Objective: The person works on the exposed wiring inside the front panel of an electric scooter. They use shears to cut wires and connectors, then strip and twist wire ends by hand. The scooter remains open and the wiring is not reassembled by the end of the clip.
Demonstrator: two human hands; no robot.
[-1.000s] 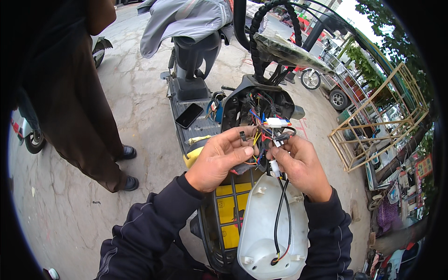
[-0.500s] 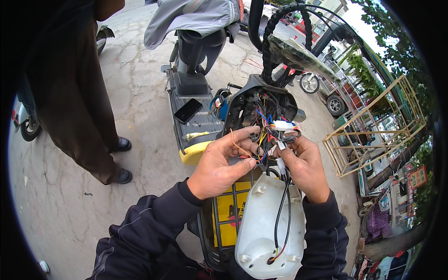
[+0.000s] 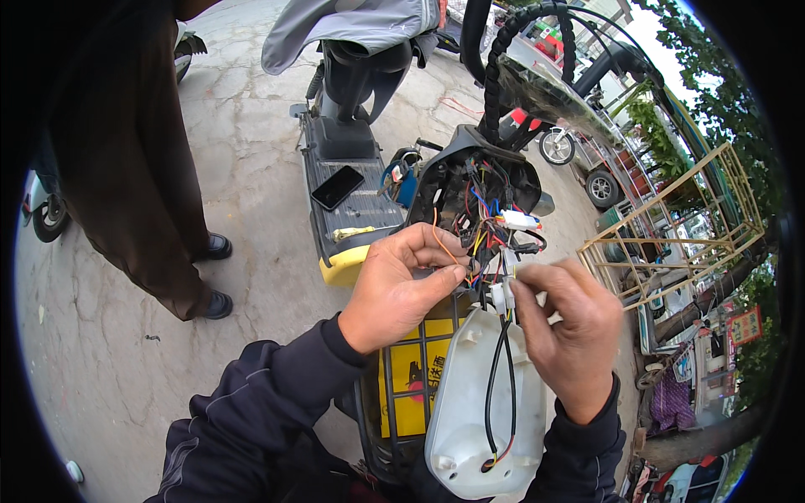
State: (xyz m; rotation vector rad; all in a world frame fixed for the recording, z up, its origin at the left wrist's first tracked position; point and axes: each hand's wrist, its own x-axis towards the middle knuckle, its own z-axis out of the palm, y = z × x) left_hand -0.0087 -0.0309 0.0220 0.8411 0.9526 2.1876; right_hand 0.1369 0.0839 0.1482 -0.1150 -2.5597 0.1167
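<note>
My left hand (image 3: 404, 289) is closed, thumb against fingers, pinching thin wires in front of the scooter's opened front housing (image 3: 449, 180). A loose orange wire (image 3: 438, 230) sticks up beside its fingers. With thumb and forefinger together, my right hand (image 3: 574, 327) grips at a white plug connector (image 3: 501, 297); its fingers partly cover the grip. Black cables (image 3: 490, 377) run from there down into a white plastic cover (image 3: 470, 419), whose hollow side faces up. A tangle of coloured wires (image 3: 480, 214) and another white connector (image 3: 520, 220) lie just beyond my hands.
Under the cover is a black wire basket (image 3: 387, 394) with a yellow sheet (image 3: 405, 390). A phone (image 3: 338, 188) and a yellow-handled screwdriver (image 3: 354, 232) lie on the footboard (image 3: 352, 159). A person in dark trousers (image 3: 142, 184) stands at left; a wooden frame (image 3: 671, 235) is at right.
My right hand has turned and shifted right, its fingers now beside the white connector above the cover. My left hand keeps its pinch, a little farther right.
</note>
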